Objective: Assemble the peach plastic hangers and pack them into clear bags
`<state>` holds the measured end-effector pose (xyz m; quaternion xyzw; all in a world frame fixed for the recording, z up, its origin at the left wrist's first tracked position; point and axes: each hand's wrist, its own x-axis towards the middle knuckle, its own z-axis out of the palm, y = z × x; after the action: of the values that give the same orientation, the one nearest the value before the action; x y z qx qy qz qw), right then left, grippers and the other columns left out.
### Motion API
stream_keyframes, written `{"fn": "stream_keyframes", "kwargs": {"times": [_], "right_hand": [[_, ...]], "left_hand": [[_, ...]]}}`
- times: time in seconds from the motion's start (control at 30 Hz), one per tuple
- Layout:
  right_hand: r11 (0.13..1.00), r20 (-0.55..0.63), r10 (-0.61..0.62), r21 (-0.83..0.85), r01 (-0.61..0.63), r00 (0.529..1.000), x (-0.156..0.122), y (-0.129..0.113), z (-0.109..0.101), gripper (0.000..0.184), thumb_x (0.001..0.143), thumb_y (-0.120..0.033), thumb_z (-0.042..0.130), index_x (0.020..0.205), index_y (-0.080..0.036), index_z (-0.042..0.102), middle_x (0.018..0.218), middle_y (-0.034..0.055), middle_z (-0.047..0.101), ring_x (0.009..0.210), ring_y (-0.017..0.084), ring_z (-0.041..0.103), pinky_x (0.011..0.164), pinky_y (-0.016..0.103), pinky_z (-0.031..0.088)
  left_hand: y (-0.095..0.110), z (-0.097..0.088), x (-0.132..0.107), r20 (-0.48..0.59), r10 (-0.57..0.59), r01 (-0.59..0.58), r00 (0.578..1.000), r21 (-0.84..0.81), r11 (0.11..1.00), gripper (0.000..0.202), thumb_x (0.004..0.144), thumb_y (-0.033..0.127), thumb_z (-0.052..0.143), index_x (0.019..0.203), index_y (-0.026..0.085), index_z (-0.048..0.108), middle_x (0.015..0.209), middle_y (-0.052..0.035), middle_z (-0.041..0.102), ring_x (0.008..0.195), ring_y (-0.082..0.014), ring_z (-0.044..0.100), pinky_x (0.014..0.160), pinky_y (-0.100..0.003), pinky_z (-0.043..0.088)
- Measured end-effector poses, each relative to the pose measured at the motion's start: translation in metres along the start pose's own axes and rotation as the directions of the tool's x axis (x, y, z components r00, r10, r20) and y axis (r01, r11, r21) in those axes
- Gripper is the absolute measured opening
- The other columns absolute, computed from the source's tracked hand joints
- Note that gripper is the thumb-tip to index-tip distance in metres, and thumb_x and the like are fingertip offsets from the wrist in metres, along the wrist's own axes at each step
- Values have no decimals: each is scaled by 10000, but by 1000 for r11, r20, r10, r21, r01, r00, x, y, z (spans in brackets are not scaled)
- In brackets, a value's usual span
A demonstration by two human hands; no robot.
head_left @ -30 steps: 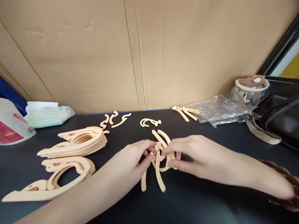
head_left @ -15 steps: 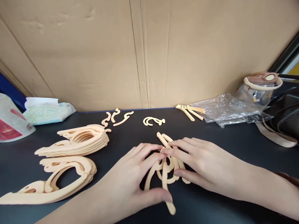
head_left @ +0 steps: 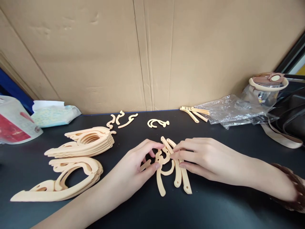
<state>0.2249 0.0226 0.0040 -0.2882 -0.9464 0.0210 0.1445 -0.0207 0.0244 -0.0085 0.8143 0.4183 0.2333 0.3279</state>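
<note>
A small pile of thin curved wooden pieces (head_left: 170,168) lies on the black table (head_left: 214,203) in the middle. My left hand (head_left: 138,165) pinches the pile's left side, thumb and fingers closed on a curved piece. My right hand (head_left: 202,157) presses its fingertips together on the pile's upper right. The fingertips of both hands nearly meet over the pieces.
Two stacks of large curved wooden pieces (head_left: 81,146) lie at the left. Small scroll pieces (head_left: 121,120), another curl (head_left: 157,123) and wooden sticks (head_left: 194,113) sit near the cardboard wall (head_left: 152,54). A clear plastic bag (head_left: 233,109), a bottle (head_left: 268,87), a dark bag and packets (head_left: 16,124) line the edges.
My left hand went from lying flat over the pile to a pinch on its left side. The long pieces have been shifted and now fan out below the hands.
</note>
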Motion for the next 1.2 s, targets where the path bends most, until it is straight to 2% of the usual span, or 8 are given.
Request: {"fn": "stream_keyframes", "kwargs": {"times": [0.2,0.3,0.4,0.5,0.63,0.87,1.1,1.2], "right_hand": [[1000,-4,-29,-10,29,1000,-1,0,-2,272,1003,-356,477,1004,-216,710,1045,61,660,850,169,635,765,315,515],[998,-8,-52,-29,51,999,0,-1,-1,267,995,-349,492,993,-187,705,1034,79,665,849,183,631,749,330,523],[996,-34,-83,-40,82,996,0,-3,3,233,983,-311,519,1027,-176,705,1078,92,665,906,200,618,771,347,517],[998,-58,-58,-25,57,997,0,-7,6,211,967,-299,551,1016,-178,716,1073,90,665,937,208,608,796,358,504],[1000,-55,-23,13,24,998,2,-11,7,181,957,-289,567,990,-199,720,1030,75,665,954,213,606,811,360,491],[997,-75,2,73,3,997,3,-13,10,178,950,-286,580,1003,-172,706,1065,77,687,955,212,625,827,372,501],[990,-190,80,132,-55,979,4,-17,16,182,946,-318,599,1028,-218,728,1105,68,695,951,190,632,828,355,511],[988,-196,86,140,-58,977,4,-18,17,184,953,-311,587,989,-212,738,1054,68,704,905,187,630,798,360,500]], "left_hand": [[-6,0,-1,-131,-33,46,991,92,995,281,914,232,434,1139,300,588,1146,-3,596,970,-190,562,718,-303,484],[-5,0,-3,-160,-11,46,987,215,976,258,937,410,487,1146,294,584,1165,-17,589,1016,-233,535,805,-364,481],[-2,4,-3,-134,22,21,991,305,952,417,823,571,644,1098,260,598,1039,-29,605,975,-265,527,820,-405,469],[1,9,-2,-81,-30,55,996,314,948,317,842,469,624,1071,253,591,854,-8,582,847,-244,544,740,-385,469],[2,12,-2,-30,-92,96,995,224,970,244,870,269,489,1106,276,547,799,23,568,789,-206,583,707,-341,465],[-2,9,-4,-68,-124,128,990,58,990,270,949,266,388,1211,305,445,762,58,560,653,-160,564,639,-285,450],[-5,13,-1,-285,-117,150,952,99,984,331,953,321,386,1280,283,429,1074,-53,595,1052,-255,582,914,-431,460],[-9,13,0,-321,-149,206,935,154,966,366,928,343,421,1287,273,441,1158,-81,572,1098,-283,542,953,-491,428]]}}
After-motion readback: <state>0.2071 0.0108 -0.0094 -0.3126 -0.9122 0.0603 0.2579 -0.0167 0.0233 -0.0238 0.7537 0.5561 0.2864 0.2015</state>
